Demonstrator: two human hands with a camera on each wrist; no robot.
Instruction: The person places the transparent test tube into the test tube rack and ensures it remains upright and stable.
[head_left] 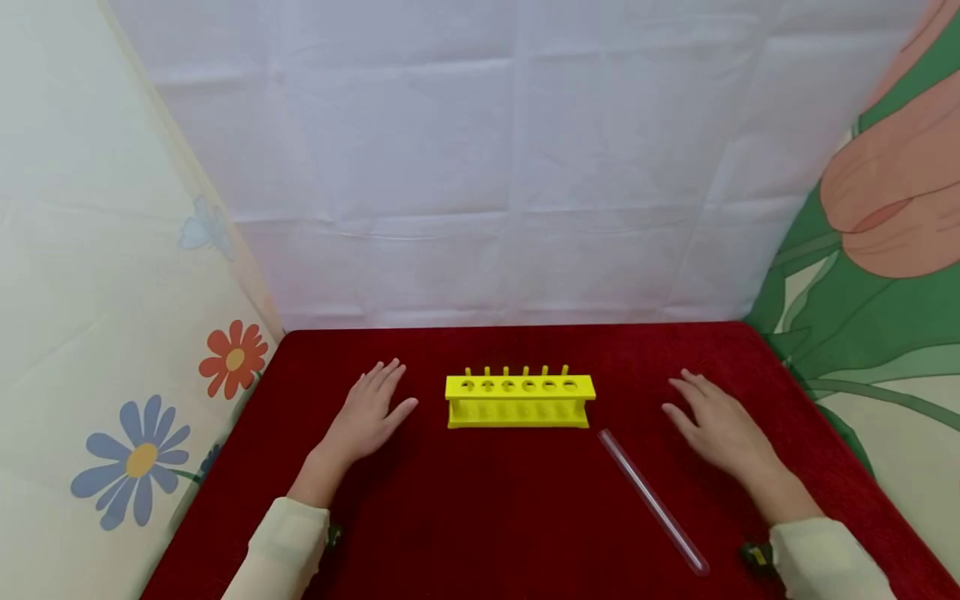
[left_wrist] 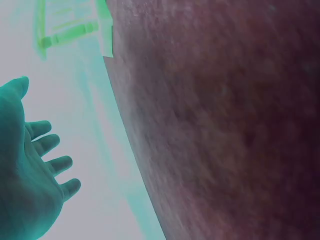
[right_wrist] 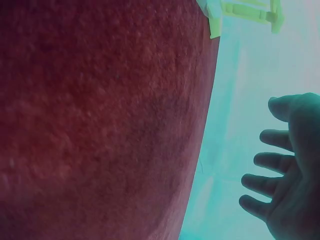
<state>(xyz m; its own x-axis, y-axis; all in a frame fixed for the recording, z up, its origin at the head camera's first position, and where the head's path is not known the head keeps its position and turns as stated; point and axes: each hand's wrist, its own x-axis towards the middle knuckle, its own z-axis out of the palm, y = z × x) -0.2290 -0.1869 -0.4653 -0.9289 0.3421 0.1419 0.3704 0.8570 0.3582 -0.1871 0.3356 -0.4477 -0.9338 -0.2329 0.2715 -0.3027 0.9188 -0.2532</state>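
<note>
A yellow test tube rack (head_left: pixel 517 387) with a row of several holes and short pegs behind them stands in the middle of the table. To its left is my left hand (head_left: pixel 367 414), palm down, fingers extended, holding nothing. On the far side my right hand (head_left: pixel 720 425) lies in much the same way, also with nothing in it. Between the rack and the right hand a clear tube (head_left: pixel 654 504) lies slantwise on the cloth. In the left wrist view the left hand (left_wrist: pixel 30 170) has its fingers apart; the right wrist view shows the right hand (right_wrist: pixel 295 170) likewise.
A dark red cloth (head_left: pixel 480 517) covers the table. White sheeting (head_left: pixel 450 167) hangs behind its far edge. Flower-printed panels stand along the left side (head_left: pixel 142 250) and the right side (head_left: pixel 892 317). Small dark devices sit at both wrists.
</note>
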